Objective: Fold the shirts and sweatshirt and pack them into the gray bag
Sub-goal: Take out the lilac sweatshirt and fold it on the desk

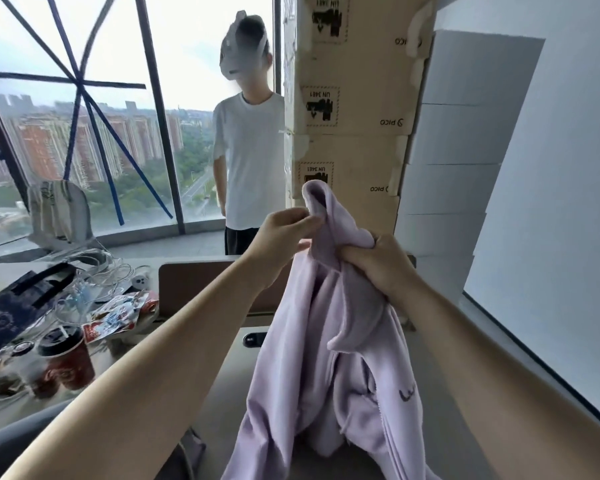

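Holding a lilac sweatshirt (329, 358) up above the desk (222, 386) — left hand (284, 233) pinching a raised fold of the fabric between curled fingers (305, 221) and thumb, right hand (378, 263) gripping a bunched handful just beside it. Hanging loose below both hands, lower part draping down toward the desk edge. Sitting at the left of the desk — a dark tote bag (18, 310), tangled white cables (101, 268), a cup (66, 358).

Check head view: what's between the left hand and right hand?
Lilac sweatshirt fabric spans the stretch between left hand and right hand; both grip its bunched top, per the head view.
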A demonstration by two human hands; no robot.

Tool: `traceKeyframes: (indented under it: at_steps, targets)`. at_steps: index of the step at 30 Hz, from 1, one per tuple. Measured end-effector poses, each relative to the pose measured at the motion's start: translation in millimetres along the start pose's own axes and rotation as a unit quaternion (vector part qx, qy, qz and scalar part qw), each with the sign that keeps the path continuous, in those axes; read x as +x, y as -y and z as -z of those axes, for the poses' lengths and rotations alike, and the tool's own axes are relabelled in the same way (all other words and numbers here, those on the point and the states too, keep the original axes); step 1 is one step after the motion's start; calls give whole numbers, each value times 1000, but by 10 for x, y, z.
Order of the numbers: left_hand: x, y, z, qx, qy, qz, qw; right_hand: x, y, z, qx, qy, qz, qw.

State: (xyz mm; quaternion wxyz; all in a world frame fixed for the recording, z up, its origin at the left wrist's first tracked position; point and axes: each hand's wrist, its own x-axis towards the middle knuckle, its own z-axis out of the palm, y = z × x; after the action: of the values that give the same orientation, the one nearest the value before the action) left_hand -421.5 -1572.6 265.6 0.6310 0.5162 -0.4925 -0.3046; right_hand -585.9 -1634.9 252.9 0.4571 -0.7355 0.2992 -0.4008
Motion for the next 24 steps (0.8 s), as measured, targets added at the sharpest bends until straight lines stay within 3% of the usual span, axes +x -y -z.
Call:
traceKeyframes:
  at_steps: [4,8,13,16,19,24]
  targets:
    - [-73,195,171,31,35,24,999,-33,212,59,21,-32,11,999]
    - [-219,519,227,37,174,75,981,33,548,158,61,-38,32,997]
    - [-358,518,161,17,163,189,968,369,695,345,150,-66,-30,986]
    - [-369,546,179,-22,140,208,968,620,294,416,172,-90,-98,976]
    - [-419,822,160,4,98,253,962,747,-464,428,168,-132,-196,957]
    - [-491,1667,3,162,41,278,946,553,-1667,176,151,-183,-341,910]
